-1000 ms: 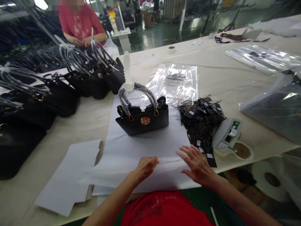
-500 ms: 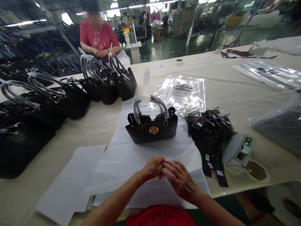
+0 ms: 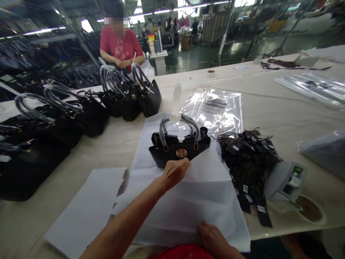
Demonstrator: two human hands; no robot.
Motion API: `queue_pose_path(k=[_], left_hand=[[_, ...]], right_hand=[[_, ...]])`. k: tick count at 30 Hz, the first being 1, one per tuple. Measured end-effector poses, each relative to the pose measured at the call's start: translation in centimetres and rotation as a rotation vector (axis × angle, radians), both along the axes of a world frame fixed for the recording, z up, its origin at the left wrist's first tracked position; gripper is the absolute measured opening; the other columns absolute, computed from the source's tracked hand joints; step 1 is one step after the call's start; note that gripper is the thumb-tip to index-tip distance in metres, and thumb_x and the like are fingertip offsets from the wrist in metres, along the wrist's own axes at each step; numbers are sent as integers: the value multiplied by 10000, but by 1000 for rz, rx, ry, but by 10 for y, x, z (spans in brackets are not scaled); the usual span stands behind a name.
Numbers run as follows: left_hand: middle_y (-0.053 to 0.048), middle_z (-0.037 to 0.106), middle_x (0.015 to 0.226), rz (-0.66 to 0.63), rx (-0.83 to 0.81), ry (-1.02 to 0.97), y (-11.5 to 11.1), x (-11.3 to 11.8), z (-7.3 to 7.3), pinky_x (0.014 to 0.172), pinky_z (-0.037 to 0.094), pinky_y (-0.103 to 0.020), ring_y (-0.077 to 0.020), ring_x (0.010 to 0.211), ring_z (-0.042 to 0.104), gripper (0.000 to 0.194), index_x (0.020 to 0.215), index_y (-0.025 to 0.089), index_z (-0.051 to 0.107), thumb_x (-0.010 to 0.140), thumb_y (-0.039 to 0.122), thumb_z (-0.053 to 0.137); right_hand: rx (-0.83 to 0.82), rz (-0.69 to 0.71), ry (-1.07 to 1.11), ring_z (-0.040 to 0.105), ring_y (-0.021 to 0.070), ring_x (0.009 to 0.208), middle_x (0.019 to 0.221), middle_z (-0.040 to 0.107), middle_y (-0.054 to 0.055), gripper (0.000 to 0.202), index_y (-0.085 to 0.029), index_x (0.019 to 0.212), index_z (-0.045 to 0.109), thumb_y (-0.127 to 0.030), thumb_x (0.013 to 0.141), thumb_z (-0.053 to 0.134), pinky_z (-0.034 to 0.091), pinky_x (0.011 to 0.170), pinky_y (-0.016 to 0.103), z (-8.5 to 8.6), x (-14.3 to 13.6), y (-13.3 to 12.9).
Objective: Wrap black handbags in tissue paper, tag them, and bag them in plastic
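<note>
A small black handbag (image 3: 172, 153) with a round gold emblem and wrapped handles stands upright on sheets of white paper (image 3: 161, 201). My left hand (image 3: 176, 171) is closed in a pinch on the paper, just in front of the bag's emblem. A fold of that sheet rises against the lower right of the bag. Low in view, my right hand (image 3: 211, 235) rests at the paper near my body. Its fingers are mostly hidden, and I cannot see whether they grip the sheet.
Black handbags (image 3: 91, 111) crowd the left side. Clear plastic bags (image 3: 215, 108) lie behind the paper. Black hang tags (image 3: 248, 162) are heaped to the right, beside a grey-white dispenser (image 3: 285, 183). White card (image 3: 86, 208) lies at left. A person in red (image 3: 122, 46) stands across the table.
My hands have parted. The left moved forward to the bag's front and took hold of the paper, drawing it up; the right drew back toward my body. The view shifted slightly.
</note>
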State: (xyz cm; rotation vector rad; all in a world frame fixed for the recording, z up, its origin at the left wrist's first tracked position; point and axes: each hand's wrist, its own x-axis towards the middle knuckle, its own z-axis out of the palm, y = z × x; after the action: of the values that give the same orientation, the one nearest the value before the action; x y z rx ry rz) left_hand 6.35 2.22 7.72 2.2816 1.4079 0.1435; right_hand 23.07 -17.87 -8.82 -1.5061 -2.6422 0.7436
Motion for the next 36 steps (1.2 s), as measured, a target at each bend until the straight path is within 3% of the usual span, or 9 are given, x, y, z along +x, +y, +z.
queue_pose_path(k=[2,5,7,10,14,18,23,28,36], left_hand=[[-33,612,762,-119,112,24,14,4,25,676,376,-270,-172,756,589,192,840,179,540,934,258,391],[-19,585,707,-397,453,133,26,10,51,625,366,-279,-163,681,574,210,868,163,534,937,159,336],[-11,566,659,-534,683,197,29,13,57,562,344,-286,-163,605,560,245,855,152,522,931,107,293],[-28,601,716,-591,826,178,30,14,52,548,347,-303,-173,606,568,220,902,133,512,909,68,301],[-52,617,763,-365,785,126,25,-1,40,641,388,-342,-198,679,577,136,966,113,500,924,213,419],[-39,609,720,-78,627,188,18,-28,28,634,379,-339,-217,675,577,257,867,148,532,794,358,660],[11,525,599,-169,761,176,20,-45,13,552,312,-288,-149,561,510,199,706,181,503,877,91,454],[23,466,583,-272,910,138,18,-50,17,509,284,-287,-142,502,435,223,734,182,462,884,55,358],[21,486,624,-372,970,84,-14,-63,53,491,300,-280,-126,504,414,143,861,140,489,899,84,363]], right_hand=[[49,-31,127,641,161,614,713,651,10,230,-209,775,604,-19,693,502,473,554,231,25,1,15],[520,-164,389,631,220,924,1013,652,107,337,-201,1156,528,-133,827,501,510,788,331,89,5,64],[830,-216,401,522,277,1142,1168,597,142,463,-213,1289,425,-163,841,529,427,947,448,134,6,109],[961,-114,330,428,301,1239,1227,575,140,542,-178,1360,347,-154,843,507,324,1022,512,178,6,176],[919,36,316,607,198,849,858,679,69,360,-143,1232,497,-134,875,447,396,923,417,192,4,223],[832,59,447,579,169,724,771,641,34,142,-194,976,608,-249,850,573,447,765,345,205,6,224],[817,-279,712,528,253,999,1066,575,106,606,-192,1180,490,-452,687,728,462,795,381,243,-5,247],[290,-201,767,446,106,593,627,470,-46,292,-191,797,532,-479,804,575,394,579,249,251,-26,283],[143,-104,821,415,84,605,648,457,-52,240,-184,799,535,-420,829,559,363,567,205,268,-25,244]])
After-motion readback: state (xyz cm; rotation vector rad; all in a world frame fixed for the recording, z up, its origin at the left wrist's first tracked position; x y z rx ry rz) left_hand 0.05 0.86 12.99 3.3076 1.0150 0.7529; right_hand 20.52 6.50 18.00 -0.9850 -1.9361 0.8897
